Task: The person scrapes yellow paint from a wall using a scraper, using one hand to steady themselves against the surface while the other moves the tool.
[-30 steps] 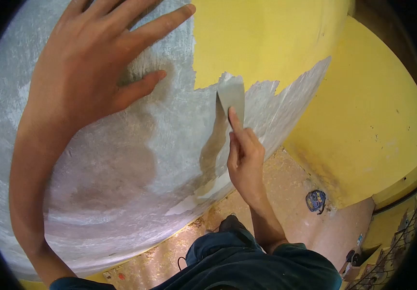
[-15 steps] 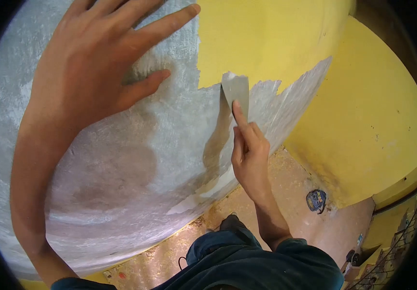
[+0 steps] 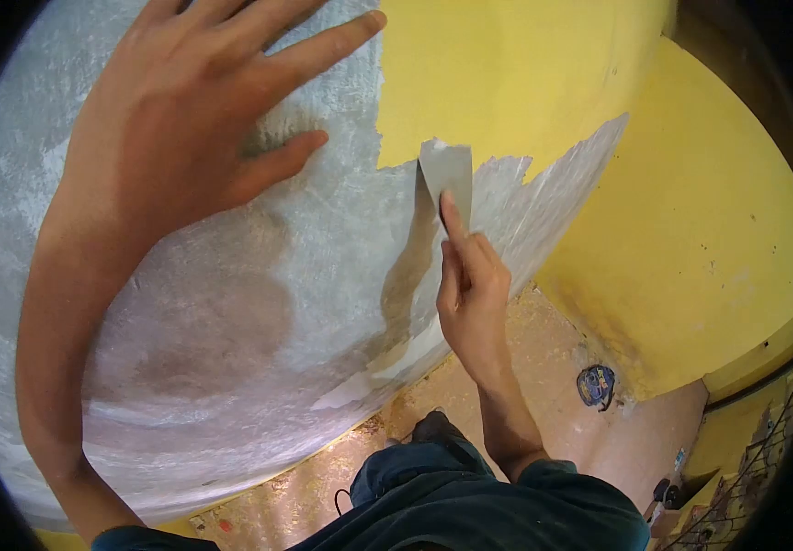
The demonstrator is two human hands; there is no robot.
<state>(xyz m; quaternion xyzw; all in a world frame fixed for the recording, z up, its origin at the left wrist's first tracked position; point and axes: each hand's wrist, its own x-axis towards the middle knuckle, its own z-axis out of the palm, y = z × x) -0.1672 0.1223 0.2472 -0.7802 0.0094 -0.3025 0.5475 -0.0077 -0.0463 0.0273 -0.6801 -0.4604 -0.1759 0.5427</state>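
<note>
My left hand (image 3: 185, 110) lies with spread fingers against the grey scraped wall (image 3: 341, 275), at the upper left. In my right hand (image 3: 475, 285) is a putty knife (image 3: 450, 174), its handle hidden in my fingers and my index finger stretched along the blade. The blade's wide end touches the ragged lower edge of the yellow paint (image 3: 507, 73). Below the blade, its shadow and that of my right hand fall on the bare grey surface.
A second yellow wall (image 3: 691, 230) stands at the right, darkly stained near its base. On the dusty floor (image 3: 553, 395) lies a dark blue bag-like object (image 3: 595, 386). Wire mesh (image 3: 755, 477) and small items are at the lower right.
The view has shifted slightly. Both hands and the putty knife hold nearly the same places on the wall, and the paint edge looks the same.
</note>
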